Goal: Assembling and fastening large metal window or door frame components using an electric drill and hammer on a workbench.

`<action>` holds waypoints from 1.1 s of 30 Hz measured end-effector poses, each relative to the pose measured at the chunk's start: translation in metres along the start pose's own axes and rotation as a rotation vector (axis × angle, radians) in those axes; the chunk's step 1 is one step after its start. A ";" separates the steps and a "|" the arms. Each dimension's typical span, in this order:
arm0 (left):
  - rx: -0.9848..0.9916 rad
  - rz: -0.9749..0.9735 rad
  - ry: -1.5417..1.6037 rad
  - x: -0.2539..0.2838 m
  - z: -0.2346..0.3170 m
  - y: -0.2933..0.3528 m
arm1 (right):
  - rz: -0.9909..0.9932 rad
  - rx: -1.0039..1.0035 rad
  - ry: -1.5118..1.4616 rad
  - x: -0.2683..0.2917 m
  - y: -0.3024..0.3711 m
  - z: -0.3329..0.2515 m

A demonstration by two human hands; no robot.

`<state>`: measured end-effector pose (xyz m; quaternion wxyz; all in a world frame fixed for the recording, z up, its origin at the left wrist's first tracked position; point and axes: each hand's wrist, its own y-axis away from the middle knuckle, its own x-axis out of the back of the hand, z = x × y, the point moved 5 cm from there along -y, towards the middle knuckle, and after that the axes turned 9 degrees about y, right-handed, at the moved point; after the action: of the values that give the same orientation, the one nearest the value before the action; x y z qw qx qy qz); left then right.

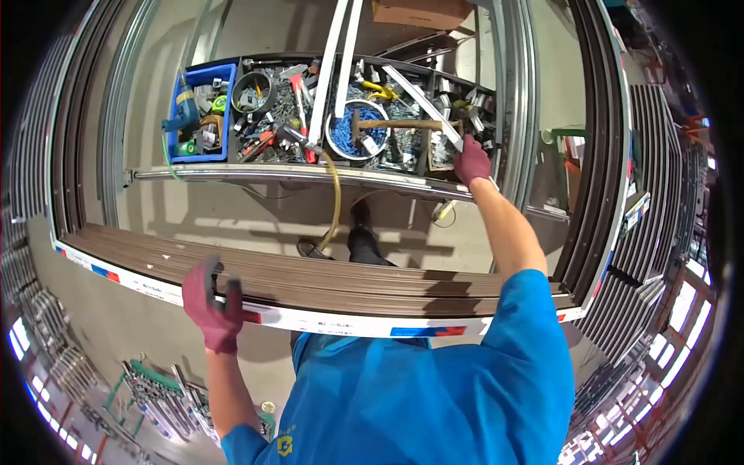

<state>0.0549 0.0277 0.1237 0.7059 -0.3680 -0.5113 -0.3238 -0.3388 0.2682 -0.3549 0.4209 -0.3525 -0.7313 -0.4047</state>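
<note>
My right hand (473, 163), in a maroon glove, reaches over the far part of a parts tray (422, 167). Its fingers are closed at the lower end of a white strip (418, 101), which crosses over the wooden handle of a hammer (399, 124). Part of the grip is hidden under the glove. The hammer lies across a round tub (332, 143) of blue screws. At the near left, my left hand (215, 304), gloved in maroon with dark fingertips, hovers by the brown frame rail (310, 283). Its thumb and fingers are apart, with nothing between them.
A blue bin (225, 159) with a cordless drill (184, 108) and tape rolls stands left of the tray. Two more white strips (329, 58) rise from the tray. A yellow hose (336, 201) hangs over the crossbar (279, 172). Stacked profiles (651, 170) flank the right side.
</note>
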 end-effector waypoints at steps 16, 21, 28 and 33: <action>-0.168 0.141 -0.128 -0.049 0.053 -0.077 | -0.305 0.700 -0.318 0.215 0.071 -0.059; -0.109 -0.382 -0.068 -0.097 0.005 -0.091 | -0.189 1.105 -0.236 0.182 0.079 -0.097; 0.108 -0.532 0.032 -0.115 0.001 -0.096 | -0.323 1.065 -0.163 0.171 0.043 -0.092; 0.224 -0.684 0.101 -0.156 0.030 -0.107 | -0.396 0.900 -0.158 0.152 0.021 -0.083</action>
<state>-0.0908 0.0101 0.0006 0.6171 -0.0797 -0.6014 -0.5012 -0.3542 0.2301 -0.1858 0.3896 -0.0197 -0.9160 -0.0934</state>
